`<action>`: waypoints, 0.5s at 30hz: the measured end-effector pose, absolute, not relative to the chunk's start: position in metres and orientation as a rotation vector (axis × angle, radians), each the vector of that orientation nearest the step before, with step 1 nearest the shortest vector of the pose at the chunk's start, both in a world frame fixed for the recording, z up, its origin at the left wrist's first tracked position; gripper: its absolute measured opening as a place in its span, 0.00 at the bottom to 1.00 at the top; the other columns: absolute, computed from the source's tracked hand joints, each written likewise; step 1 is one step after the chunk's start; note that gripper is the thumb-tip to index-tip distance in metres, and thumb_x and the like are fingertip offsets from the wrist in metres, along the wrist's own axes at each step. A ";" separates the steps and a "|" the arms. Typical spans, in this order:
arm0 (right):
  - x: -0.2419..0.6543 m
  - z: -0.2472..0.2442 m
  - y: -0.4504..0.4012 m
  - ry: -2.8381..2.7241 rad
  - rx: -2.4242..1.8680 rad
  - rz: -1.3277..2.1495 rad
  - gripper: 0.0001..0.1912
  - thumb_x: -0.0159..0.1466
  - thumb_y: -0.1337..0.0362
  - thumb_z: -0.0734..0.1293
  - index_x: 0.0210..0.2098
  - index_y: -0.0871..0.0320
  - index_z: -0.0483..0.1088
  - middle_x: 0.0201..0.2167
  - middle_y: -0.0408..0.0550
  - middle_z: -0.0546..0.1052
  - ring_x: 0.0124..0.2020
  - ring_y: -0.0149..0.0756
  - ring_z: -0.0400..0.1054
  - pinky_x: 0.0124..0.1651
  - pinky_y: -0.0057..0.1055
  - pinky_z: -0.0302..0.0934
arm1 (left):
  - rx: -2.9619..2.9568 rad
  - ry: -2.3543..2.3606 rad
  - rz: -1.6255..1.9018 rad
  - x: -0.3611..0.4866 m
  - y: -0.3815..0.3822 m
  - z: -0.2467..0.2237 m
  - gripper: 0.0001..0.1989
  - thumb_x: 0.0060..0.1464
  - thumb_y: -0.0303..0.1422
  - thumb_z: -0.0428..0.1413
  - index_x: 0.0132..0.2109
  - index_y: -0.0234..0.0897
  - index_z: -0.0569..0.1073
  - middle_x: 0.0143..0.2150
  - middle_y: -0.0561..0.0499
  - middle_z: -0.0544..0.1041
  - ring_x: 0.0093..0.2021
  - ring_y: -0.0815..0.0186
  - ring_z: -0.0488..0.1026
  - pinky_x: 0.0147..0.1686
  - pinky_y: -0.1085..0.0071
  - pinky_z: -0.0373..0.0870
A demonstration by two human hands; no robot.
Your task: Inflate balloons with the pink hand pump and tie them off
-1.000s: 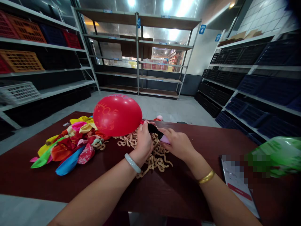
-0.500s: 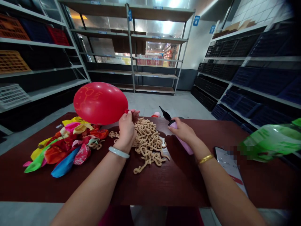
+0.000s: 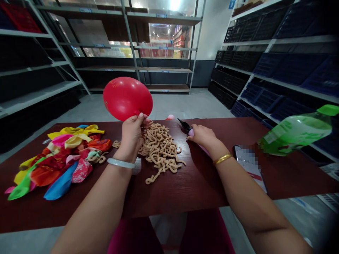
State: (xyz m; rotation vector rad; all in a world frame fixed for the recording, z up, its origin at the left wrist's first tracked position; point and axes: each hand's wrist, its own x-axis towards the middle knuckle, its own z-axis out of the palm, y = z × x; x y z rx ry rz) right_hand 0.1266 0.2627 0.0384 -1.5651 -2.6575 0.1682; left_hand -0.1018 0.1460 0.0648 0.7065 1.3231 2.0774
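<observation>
My left hand (image 3: pixel 133 133) pinches the neck of an inflated red balloon (image 3: pixel 127 98), which sits up over the far side of the table. My right hand (image 3: pixel 203 137) is wrapped around a lilac balloon pump (image 3: pixel 191 132) with a black nozzle (image 3: pixel 184 124) pointing up and left; the pump lies low against the tabletop. Between my hands is a heap of tan, rubbery-looking ties (image 3: pixel 161 150). Left of them spreads a pile of uninflated balloons (image 3: pixel 57 171) in many colours.
On the right a phone (image 3: pixel 249 165) lies on the dark red table (image 3: pixel 169 197), and a green bottle (image 3: pixel 299 132) stands tilted in view behind it. Shelves (image 3: pixel 164 70) line the far wall. Racks of dark crates (image 3: pixel 286 70) stand to the right. Something pink (image 3: pixel 171 117) shows past the far edge.
The view has tipped down and shifted. My left hand has turned the balloon, its printed side now facing more away. My right hand has lowered the pump towards the table.
</observation>
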 end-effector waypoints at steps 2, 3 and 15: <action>0.128 0.040 0.261 -2.672 -1.546 0.174 0.34 0.56 0.46 0.69 0.57 0.54 0.63 0.51 0.59 0.73 0.49 0.54 0.68 0.46 0.45 0.60 | 0.713 1.305 2.111 -0.107 0.148 0.063 0.09 0.49 0.36 0.59 0.29 0.35 0.70 0.23 0.51 0.74 0.21 0.71 0.69 0.20 0.78 0.63; 0.128 0.041 0.260 -2.684 -1.534 0.180 0.35 0.56 0.46 0.69 0.58 0.53 0.63 0.51 0.58 0.73 0.50 0.54 0.68 0.47 0.44 0.60 | 0.703 1.299 2.131 -0.109 0.149 0.062 0.09 0.50 0.35 0.57 0.27 0.36 0.68 0.23 0.52 0.73 0.21 0.71 0.68 0.19 0.78 0.62; 0.101 0.061 0.213 -2.739 -0.381 0.168 0.10 0.67 0.62 0.63 0.43 0.50 0.77 0.45 0.45 0.76 0.49 0.39 0.64 0.55 0.37 0.53 | 0.575 1.407 2.172 -0.120 0.143 0.075 0.11 0.49 0.36 0.54 0.24 0.39 0.61 0.19 0.54 0.64 0.17 0.72 0.59 0.15 0.76 0.49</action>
